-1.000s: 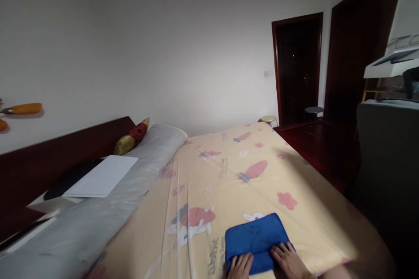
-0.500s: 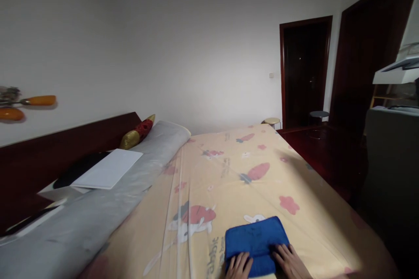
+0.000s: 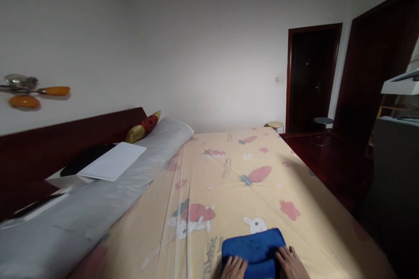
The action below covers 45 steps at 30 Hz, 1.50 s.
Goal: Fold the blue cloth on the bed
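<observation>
2 hands flat on blue towel (image 3: 253, 249), fingers spread, not gripping. Left hand (image 3: 233, 269) on towel's near-left edge, right hand (image 3: 290, 264) on near-right. Towel lies on bed sheet (image 3: 229, 183), long side across, both hands equally near.

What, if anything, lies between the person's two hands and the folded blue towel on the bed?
Nothing visible does. The left hand and the right hand both rest flat, fingers spread, directly on the near part of the blue towel, which lies on the yellow patterned bedsheet. No other object sits on the towel.
</observation>
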Available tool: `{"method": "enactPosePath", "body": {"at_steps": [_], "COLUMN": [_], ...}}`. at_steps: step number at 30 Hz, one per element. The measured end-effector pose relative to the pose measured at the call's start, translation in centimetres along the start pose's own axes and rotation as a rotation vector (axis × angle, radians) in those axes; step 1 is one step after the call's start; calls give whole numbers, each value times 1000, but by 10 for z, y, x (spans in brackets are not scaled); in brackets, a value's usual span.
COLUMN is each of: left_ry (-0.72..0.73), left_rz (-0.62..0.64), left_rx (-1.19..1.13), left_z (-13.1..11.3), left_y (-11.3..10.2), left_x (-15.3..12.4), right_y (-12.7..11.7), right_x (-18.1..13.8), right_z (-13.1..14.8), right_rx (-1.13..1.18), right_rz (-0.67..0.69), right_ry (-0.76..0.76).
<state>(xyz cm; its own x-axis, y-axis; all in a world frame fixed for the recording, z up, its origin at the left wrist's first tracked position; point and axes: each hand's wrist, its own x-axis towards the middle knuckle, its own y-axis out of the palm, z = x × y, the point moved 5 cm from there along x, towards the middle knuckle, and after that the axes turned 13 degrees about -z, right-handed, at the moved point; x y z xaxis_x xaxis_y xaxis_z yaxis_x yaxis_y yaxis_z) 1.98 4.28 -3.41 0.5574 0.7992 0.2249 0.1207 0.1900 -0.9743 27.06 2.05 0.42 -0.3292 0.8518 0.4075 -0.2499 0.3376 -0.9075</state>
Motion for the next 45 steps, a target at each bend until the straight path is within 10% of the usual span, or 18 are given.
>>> {"method": "enactPosePath", "body": {"at_steps": [8,14,19,24,32,38,45], "left_ry": [254,354,330,221,-236,-113,233], "left_rz": [-489,-746,-655,-310,187,118,-262], "left_rx": [272,242,234,226,-121,-75,201], "left_z": [-23,-40,-36,-17,10,12,-2], "left_y": [-24,-39,-35,-16,-23,-29,-21], "left_x": [3,-1,3,5,-2,4,3], "right_y": [-42,-52,-53,-48,-6,6,-47], "right_x": [0,0,-1,-3,-2,-3,1], "right_z": [35,41,34,18,3,-3,23], "right_rx": [-280,-309,-317,-310,-114,-35,-310], "right_rz": [-509,-570,-579,-550,-191,6,-540], "right_ry": [-458,-462,-450,-403,-186,-48,-409]}}
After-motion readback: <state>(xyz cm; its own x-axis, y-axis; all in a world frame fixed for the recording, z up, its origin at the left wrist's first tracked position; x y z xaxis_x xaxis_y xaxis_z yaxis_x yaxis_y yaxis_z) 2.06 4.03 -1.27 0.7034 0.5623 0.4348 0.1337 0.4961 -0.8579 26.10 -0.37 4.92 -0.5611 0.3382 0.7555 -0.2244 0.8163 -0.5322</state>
